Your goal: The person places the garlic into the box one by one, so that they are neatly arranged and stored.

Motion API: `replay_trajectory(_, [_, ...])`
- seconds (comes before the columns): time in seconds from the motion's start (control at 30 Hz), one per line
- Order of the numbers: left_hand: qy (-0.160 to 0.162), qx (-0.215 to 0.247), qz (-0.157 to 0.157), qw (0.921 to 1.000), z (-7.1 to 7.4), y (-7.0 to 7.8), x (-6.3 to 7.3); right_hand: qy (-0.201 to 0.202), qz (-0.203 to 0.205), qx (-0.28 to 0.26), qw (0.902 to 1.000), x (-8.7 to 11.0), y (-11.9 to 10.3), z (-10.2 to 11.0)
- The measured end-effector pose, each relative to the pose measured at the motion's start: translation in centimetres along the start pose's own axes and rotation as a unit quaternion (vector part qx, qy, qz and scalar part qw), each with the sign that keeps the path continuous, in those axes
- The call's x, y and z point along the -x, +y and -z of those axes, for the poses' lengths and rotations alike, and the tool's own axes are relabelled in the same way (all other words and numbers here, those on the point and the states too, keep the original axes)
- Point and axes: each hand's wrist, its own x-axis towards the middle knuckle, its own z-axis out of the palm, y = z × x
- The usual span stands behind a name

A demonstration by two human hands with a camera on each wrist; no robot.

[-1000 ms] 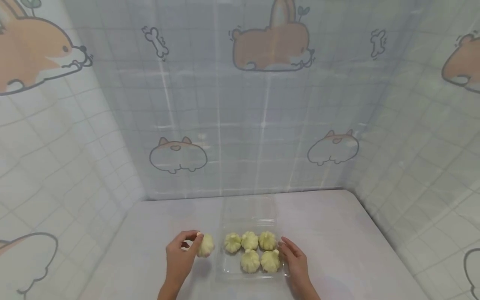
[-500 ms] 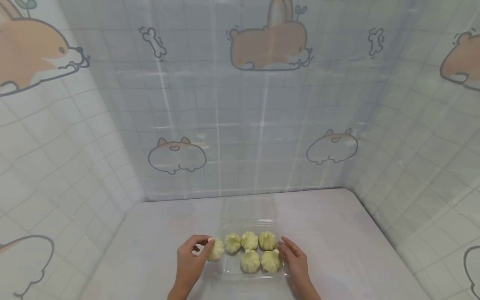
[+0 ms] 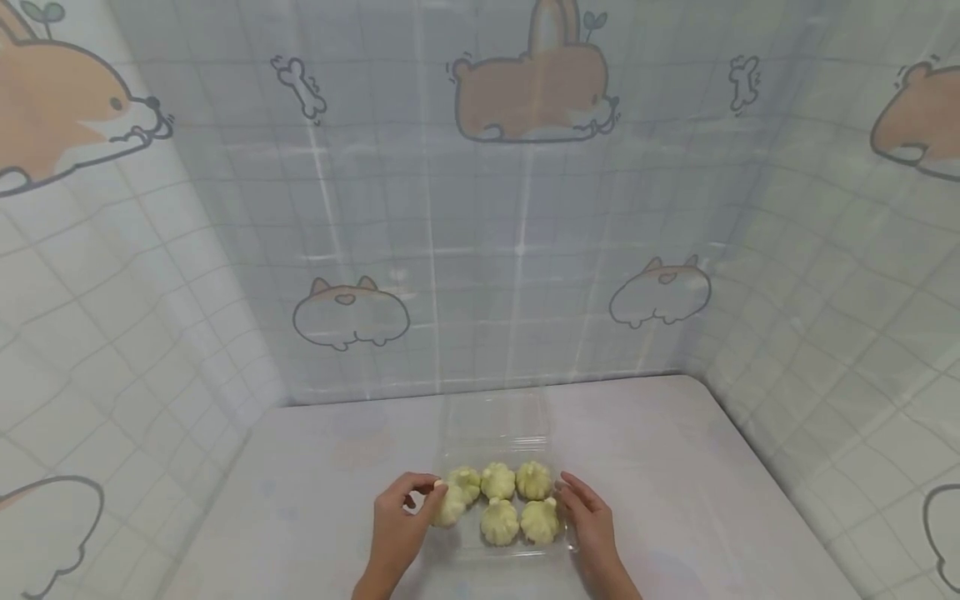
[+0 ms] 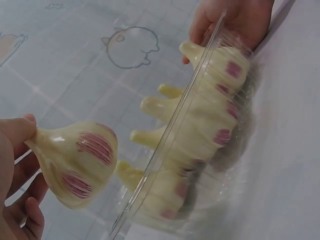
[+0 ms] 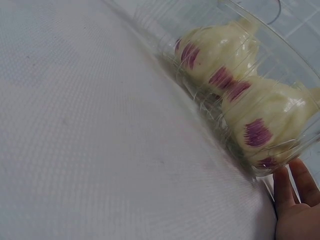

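A pale yellow garlic bulb [image 4: 82, 165] with purple streaks hangs by its stem from the thumb and fingertips of my left hand [image 3: 399, 521]. In the head view it overlaps the left part of a clear plastic box [image 3: 471, 540]. Several similar garlic bulbs [image 3: 499, 522] sit in that box, a back row of three and two more in front. At the box's right side, my right hand [image 3: 592, 525] rests its nearly straight fingers [image 5: 284, 189] against the outer wall.
The box's clear lid [image 3: 495, 415] lies folded back toward the far edge of the white table [image 3: 322, 467]. Hanging sheets [image 3: 480, 217] with a grid and cartoon dogs surround the table at the back and both sides.
My left hand has carried its garlic bulb rightward, from beside the box to over its left part. The right hand stays at the box's right side.
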Motion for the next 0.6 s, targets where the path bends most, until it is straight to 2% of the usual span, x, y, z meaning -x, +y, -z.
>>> replay_trajectory(0.17, [-0.002, -0.001, 0.014, 0.9999, -0.5, 0.1, 0.4, 0.002, -0.007, 0.008, 0.9999, 0.1, -0.1, -0.1])
replay_trajectory(0.43, [-0.013, 0.006, -0.004, 0.9999, -1.3, -0.6, 1.1, 0.002, -0.005, 0.019, 0.9998, -0.2, 0.2, -0.1])
replay_trajectory(0.6, [-0.022, 0.012, 0.004, 0.9997, -1.6, -0.9, 1.3, 0.000, 0.001, 0.020, 0.9998, -0.2, 0.1, -0.1])
